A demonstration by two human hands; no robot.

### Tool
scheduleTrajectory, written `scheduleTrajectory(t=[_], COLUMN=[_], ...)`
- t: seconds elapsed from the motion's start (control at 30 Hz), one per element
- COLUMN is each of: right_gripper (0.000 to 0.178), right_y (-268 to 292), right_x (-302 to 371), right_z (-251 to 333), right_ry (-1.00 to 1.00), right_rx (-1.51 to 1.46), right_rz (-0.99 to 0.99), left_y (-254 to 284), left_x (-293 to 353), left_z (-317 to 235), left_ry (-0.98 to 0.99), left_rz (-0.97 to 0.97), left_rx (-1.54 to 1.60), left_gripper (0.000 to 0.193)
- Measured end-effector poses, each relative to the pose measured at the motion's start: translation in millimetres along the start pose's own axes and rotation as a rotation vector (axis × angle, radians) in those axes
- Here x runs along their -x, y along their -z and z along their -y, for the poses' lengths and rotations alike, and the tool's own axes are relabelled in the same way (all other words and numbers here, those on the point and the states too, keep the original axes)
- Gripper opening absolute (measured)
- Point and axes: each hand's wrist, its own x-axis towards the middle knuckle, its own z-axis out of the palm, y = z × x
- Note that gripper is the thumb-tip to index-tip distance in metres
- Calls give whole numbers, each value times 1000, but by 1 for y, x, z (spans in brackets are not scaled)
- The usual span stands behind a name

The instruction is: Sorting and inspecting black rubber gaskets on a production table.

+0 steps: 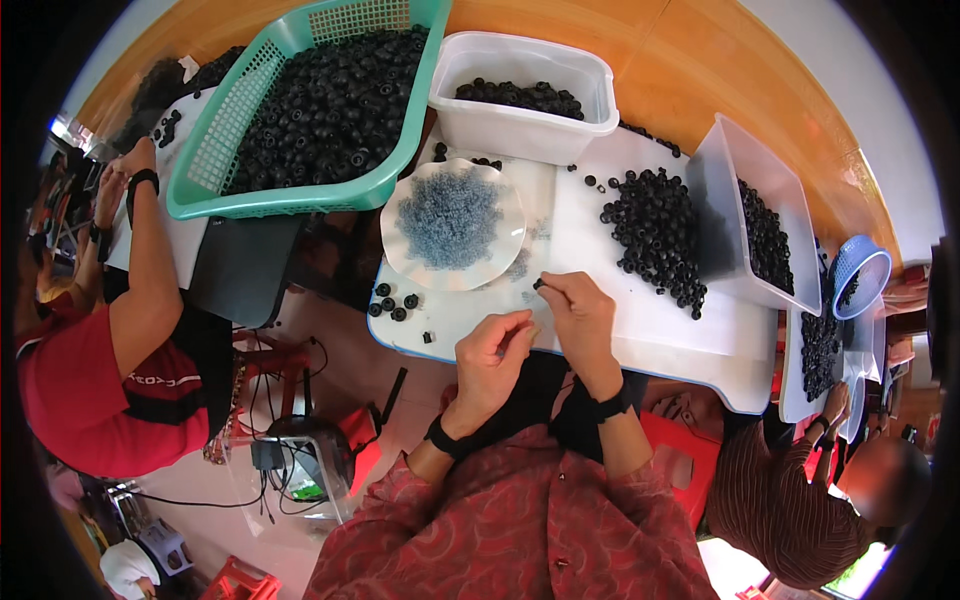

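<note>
Both my hands are raised over the front edge of the white table. My right hand pinches a small round black part between thumb and fingertips. Beside it, my left hand has thumb and forefinger pressed together; whatever they hold is too small to make out. Beyond my hands is a white wavy-edged plate heaped with tiny bluish, see-through pieces. A pile of black parts spreads over the table to the right. Several loose black parts sit left of my left hand.
At the back left is a green basket full of black parts. A white tub and a translucent bin hold more. One person in red sits to the left, another in a striped shirt to the right.
</note>
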Motion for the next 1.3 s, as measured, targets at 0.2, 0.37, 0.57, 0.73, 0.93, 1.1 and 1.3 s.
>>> scheduleTrajectory(t=[0.2,0.37,0.57,0.73,0.93,1.1,1.3], right_gripper=[17,20,21,23,27,28,26], right_y=[23,39,53,61,67,71,74], right_x=[22,29,33,36,38,39,44], right_z=[13,30,48,56,63,65,61], right_ry=[-540,-536,-482,-471,-383,-325,-364], right_rx=[-590,-620,-621,-632,-603,-596,-615], right_rz=[-13,7,26,-2,9,8,-6], left_y=[-4,-9,-11,-13,-15,-15,-19], left_x=[-7,-12,-6,-2,1,1,0], left_z=[-11,-25,-42,-52,-63,-68,-68], left_ry=[-5,-87,-47,-79,-153,-268,-382], left_rz=[-22,53,59,74,56,58,58], left_rx=[102,89,141,135,43,-75,-147], left_gripper=[25,24,21,20,19,18,18])
